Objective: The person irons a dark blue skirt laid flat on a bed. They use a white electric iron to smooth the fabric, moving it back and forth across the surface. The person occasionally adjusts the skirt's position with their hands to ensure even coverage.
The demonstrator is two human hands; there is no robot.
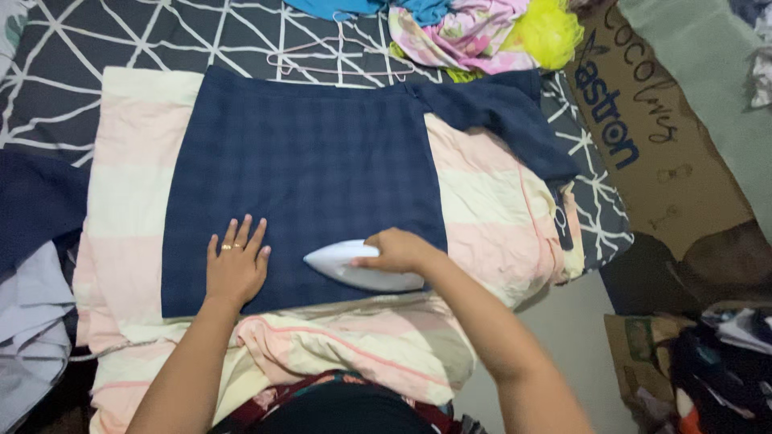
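Note:
A dark blue checked shirt lies spread flat on a pink and cream striped blanket. My left hand, with a ring on one finger, presses flat on the shirt's lower edge with fingers apart. My right hand grips the handle of a white clothes iron, which rests on the shirt near its lower right corner, tip pointing left. One sleeve stretches out to the upper right.
The blanket covers a dark bedsheet with white line pattern. A pink wire hanger and a pile of coloured clothes lie at the top. A cardboard box stands to the right, more clothes at the lower right and left edge.

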